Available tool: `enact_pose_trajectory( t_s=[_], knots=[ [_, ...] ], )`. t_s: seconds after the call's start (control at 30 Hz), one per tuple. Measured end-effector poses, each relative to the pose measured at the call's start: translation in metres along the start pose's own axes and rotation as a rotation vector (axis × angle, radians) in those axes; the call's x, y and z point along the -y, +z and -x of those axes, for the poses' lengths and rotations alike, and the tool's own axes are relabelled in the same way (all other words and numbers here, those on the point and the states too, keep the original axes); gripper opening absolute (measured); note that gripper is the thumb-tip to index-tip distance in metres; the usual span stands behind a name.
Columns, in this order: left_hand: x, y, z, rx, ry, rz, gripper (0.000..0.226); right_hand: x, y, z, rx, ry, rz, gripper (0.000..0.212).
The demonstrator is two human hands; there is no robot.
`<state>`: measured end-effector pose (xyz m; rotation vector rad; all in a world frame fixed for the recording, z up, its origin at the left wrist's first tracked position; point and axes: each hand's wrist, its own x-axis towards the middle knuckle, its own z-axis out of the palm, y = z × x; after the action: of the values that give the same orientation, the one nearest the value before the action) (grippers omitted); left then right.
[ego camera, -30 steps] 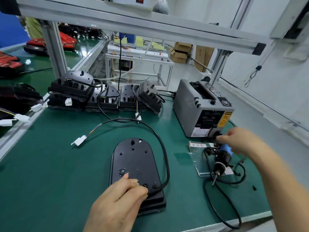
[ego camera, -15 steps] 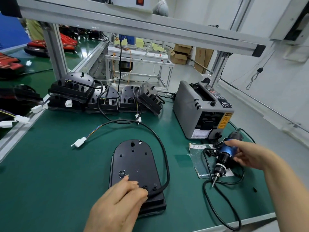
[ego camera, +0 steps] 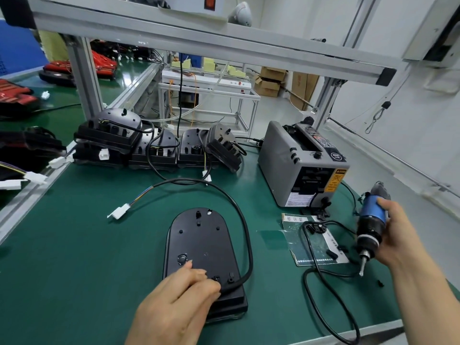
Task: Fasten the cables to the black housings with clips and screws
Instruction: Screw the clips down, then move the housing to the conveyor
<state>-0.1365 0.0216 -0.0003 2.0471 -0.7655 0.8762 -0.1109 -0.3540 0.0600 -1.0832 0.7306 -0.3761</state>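
Green bench: left hand pinching cable on housing; right hand fingers gripping screwdriver, tip down.

Matt black plastic housing, smooth rubbery cable — on a matt green mat, brushed-metal frame above.

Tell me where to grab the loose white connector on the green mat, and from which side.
Pinch the white connector across its blocky plastic body, coming from above and from its free left end. It lies flat on the green mat with bare mat around it, and its thin coloured wires leave toward the upper right into the black cable. Gripping the body probably spares those wires from strain.
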Motion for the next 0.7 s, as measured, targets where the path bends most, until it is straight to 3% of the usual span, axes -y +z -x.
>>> enact_pose_trajectory(
  t_s=[0.13,0.47,0.7],
  knots=[
    [0.0,0.0,0.0,-0.01,-0.003,0.007,0.023,-0.006,0.007,0.0,0.016,-0.002,-0.003,0.04],
    [0.002,0.0,0.002,-0.006,-0.013,0.055,0.004,-0.01,0.019,-0.001,0.082,-0.009,-0.254,0.027],
    [0.003,0.0,0.002,-0.004,-0.006,0.045,0.003,-0.011,0.026,0.005,0.049,-0.041,-0.319,0.032]
  ],
)
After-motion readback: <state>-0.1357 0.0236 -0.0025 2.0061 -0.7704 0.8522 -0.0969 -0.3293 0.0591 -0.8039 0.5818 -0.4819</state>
